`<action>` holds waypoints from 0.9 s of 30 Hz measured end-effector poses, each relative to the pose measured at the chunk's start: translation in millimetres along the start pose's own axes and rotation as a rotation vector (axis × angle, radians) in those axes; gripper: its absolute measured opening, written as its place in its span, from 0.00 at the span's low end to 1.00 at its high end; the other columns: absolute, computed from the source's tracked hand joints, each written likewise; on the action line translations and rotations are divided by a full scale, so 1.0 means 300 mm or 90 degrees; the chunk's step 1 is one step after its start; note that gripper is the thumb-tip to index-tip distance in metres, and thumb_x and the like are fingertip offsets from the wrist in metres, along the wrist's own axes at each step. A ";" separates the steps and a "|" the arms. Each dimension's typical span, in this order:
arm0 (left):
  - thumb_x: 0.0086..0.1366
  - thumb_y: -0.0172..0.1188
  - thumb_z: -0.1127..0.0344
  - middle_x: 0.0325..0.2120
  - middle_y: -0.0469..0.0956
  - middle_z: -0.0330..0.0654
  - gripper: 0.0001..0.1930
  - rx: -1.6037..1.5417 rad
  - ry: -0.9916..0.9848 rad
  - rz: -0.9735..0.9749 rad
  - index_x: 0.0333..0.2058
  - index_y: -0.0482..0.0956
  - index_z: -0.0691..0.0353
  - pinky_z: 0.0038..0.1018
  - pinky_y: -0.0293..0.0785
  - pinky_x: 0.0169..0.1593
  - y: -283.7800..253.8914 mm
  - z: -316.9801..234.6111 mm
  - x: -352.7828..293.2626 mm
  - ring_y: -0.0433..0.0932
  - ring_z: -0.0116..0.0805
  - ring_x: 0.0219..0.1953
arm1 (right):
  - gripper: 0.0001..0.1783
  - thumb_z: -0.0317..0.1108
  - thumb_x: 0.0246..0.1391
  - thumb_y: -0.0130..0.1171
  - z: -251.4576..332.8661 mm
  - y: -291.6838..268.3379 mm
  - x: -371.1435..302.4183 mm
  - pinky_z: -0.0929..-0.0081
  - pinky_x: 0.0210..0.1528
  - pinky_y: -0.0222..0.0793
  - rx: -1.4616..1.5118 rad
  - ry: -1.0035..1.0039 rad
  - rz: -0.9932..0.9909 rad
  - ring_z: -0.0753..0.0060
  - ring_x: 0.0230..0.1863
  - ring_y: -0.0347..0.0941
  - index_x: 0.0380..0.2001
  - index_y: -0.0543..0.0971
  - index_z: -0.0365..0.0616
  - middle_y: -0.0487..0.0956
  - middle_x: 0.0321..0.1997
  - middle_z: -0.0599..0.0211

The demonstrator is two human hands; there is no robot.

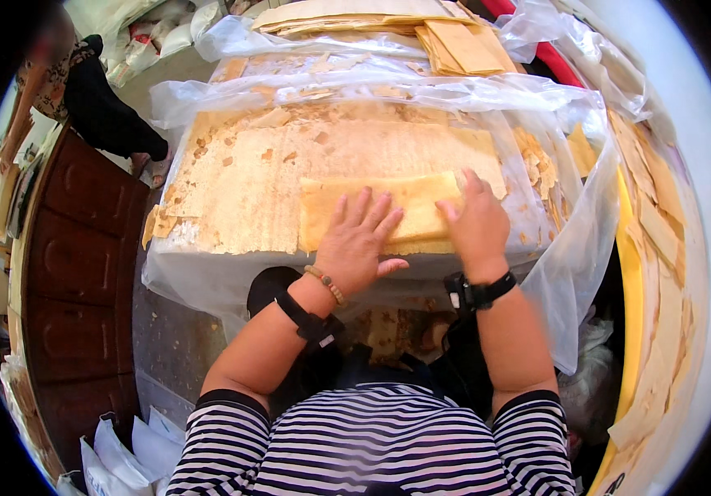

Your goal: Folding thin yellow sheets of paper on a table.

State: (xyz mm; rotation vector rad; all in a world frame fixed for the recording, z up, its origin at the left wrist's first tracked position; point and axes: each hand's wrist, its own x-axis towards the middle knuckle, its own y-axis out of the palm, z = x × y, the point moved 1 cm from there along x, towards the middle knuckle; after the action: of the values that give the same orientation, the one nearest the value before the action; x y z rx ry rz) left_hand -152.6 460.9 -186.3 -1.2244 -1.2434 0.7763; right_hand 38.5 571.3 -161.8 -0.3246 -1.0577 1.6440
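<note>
A thin, yellowish sheet point(421, 194), seemingly folded into a long rectangle, lies near the front edge of a plastic-covered table. My left hand point(359, 240) rests flat on its left half, fingers spread and thumb pointing right. At the right end of the sheet is my right hand point(481, 219), thumb and forefinger apart over the corner; its other fingers are mostly hidden. Beneath both lies a larger pale, rough-textured sheet point(240, 182) with brownish flakes on it.
Clear plastic film point(574, 264) hangs over the table's right side. More tan sheets point(463, 45) are stacked at the back. Sheets also lie along a yellow edge point(630, 306) on the right. A brown wooden cabinet point(83, 281) stands left; beyond it is another person point(107, 99).
</note>
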 end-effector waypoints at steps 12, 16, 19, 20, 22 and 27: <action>0.61 0.60 0.36 0.69 0.59 0.53 0.43 0.054 -0.035 0.051 0.67 0.64 0.59 0.48 0.53 0.71 -0.046 0.169 -0.032 0.56 0.57 0.70 | 0.43 0.59 0.47 0.68 -0.007 0.065 -0.046 0.47 0.72 0.51 -0.157 -0.297 0.088 0.44 0.73 0.55 0.63 0.72 0.47 0.64 0.71 0.54; 0.57 0.67 0.50 0.61 0.68 0.53 0.37 0.057 0.057 0.093 0.62 0.68 0.63 0.42 0.66 0.65 -0.133 0.160 -0.001 0.66 0.52 0.63 | 0.39 0.41 0.42 0.74 -0.022 0.000 -0.035 0.55 0.69 0.60 -0.042 -0.270 0.122 0.45 0.70 0.61 0.60 0.74 0.48 0.70 0.67 0.54; 0.54 0.68 0.61 0.53 0.74 0.48 0.31 0.108 0.125 0.082 0.56 0.72 0.64 0.36 0.75 0.54 -0.146 0.177 0.020 0.73 0.45 0.56 | 0.33 0.31 0.41 0.71 -0.072 -0.021 -0.020 0.60 0.66 0.66 -0.011 -0.257 0.135 0.50 0.68 0.67 0.56 0.77 0.49 0.74 0.64 0.55; 0.54 0.67 0.63 0.50 0.76 0.45 0.28 0.104 0.103 0.120 0.54 0.73 0.62 0.34 0.77 0.50 -0.153 0.188 0.028 0.76 0.43 0.52 | 0.31 0.23 0.41 0.66 -0.074 -0.025 -0.017 0.62 0.62 0.70 0.004 -0.251 0.089 0.53 0.63 0.72 0.54 0.79 0.50 0.78 0.59 0.57; 0.58 0.58 0.70 0.31 0.79 0.41 0.14 0.078 0.089 0.026 0.44 0.77 0.59 0.34 0.77 0.33 -0.192 0.215 0.043 0.79 0.41 0.31 | 0.30 0.23 0.43 0.65 -0.095 -0.027 -0.008 0.62 0.62 0.70 0.026 -0.250 0.026 0.53 0.62 0.74 0.54 0.79 0.48 0.79 0.58 0.56; 0.65 0.62 0.63 0.24 0.82 0.44 0.08 -0.204 -0.129 -0.050 0.38 0.82 0.60 0.35 0.77 0.31 -0.307 0.408 0.272 0.82 0.41 0.26 | 0.22 0.22 0.52 0.62 -0.085 -0.075 0.037 0.64 0.59 0.72 0.223 -0.001 -0.239 0.52 0.56 0.78 0.52 0.79 0.40 0.82 0.53 0.52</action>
State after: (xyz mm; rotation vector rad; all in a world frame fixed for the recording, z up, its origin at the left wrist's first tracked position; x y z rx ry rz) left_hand -268.6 547.2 -90.1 -1.3676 -1.6183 0.6729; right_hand 66.3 593.2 -155.5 0.1029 -0.7564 1.4504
